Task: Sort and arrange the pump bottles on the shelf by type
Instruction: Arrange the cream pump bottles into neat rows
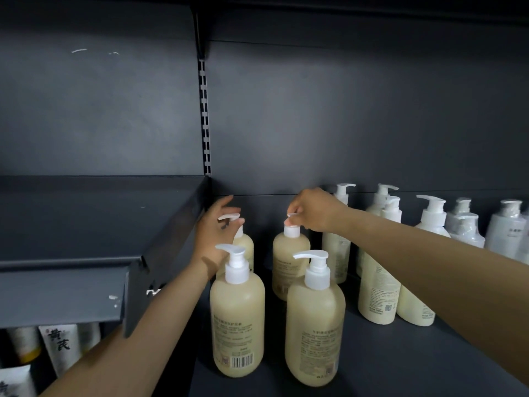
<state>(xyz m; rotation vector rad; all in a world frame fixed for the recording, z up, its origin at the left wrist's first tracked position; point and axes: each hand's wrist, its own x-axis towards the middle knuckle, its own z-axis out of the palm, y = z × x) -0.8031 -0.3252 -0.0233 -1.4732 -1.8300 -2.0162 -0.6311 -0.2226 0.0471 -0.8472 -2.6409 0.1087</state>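
Note:
Two beige pump bottles stand at the front of the dark shelf [400, 365], one on the left [237, 316] and one on the right [315, 333]. Behind them stand two more of the same kind. My left hand [213, 242] is at the pump head of the rear left bottle [245, 245], fingers spread around it. My right hand [310, 210] pinches the pump head of the rear right bottle [290, 262]. Paler cream pump bottles [378, 290] stand in a group to the right.
White wrapped pump bottles [506, 227] line the far right. A second shelf [86, 224] juts out at the left, with its side bracket close to my left wrist. Labelled tubes [61, 348] hang below it. The shelf back panel is bare.

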